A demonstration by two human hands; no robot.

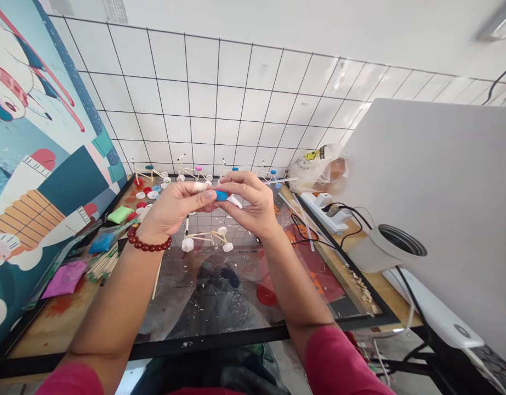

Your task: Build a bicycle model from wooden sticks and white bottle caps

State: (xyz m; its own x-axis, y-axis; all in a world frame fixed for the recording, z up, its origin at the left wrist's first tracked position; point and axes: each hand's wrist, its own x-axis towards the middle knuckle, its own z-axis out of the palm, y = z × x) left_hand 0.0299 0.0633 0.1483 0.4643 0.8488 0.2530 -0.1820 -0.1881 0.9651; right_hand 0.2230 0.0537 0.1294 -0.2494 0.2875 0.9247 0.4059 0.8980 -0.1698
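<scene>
My left fingers (202, 196) and right fingers (240, 185) are pressed together at the tips, pinching a rounded blue piece (221, 195) between them, above the bench (43, 332). A white piece (235, 201) lies just beside the blue piece, under my right fingers. A toothpick model (205, 238) with white ends stands directly below the fingers. Further toothpick models (193, 173) stand beyond the fingers. A bundle of toothpicks (102, 266) lies left of the fingers.

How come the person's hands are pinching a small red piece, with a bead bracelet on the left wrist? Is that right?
The piece is blue, not red, as the head view shows: the left hand and right hand pinch a small blue piece, with the bead bracelet on the left wrist.
</scene>
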